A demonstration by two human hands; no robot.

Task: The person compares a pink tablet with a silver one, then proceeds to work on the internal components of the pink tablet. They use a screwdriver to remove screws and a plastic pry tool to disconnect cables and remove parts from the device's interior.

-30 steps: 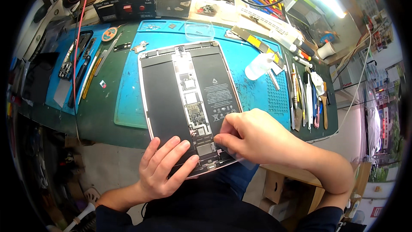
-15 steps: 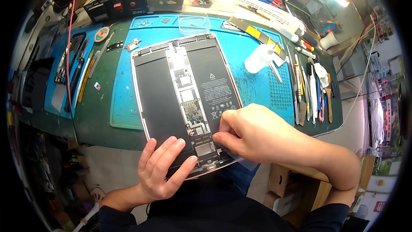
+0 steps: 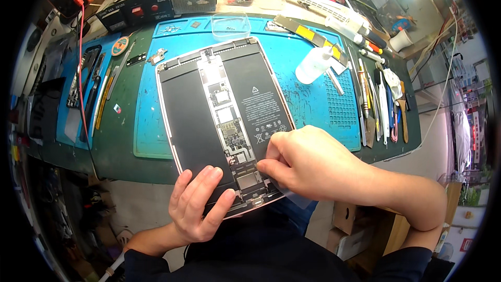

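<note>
Left hand (image 3: 194, 211) lies spread on the uncovered tablet (image 3: 193, 120); right hand (image 3: 302, 162) pinches, contents hidden; bottle (image 3: 313, 66), clear box (image 3: 230, 27) beyond.

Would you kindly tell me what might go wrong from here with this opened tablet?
A slip of the right hand, pinching close by, might scratch the exposed circuit board. The opened tablet juts past the near workbench edge, so it could tip if the left hand lifts away.
</note>
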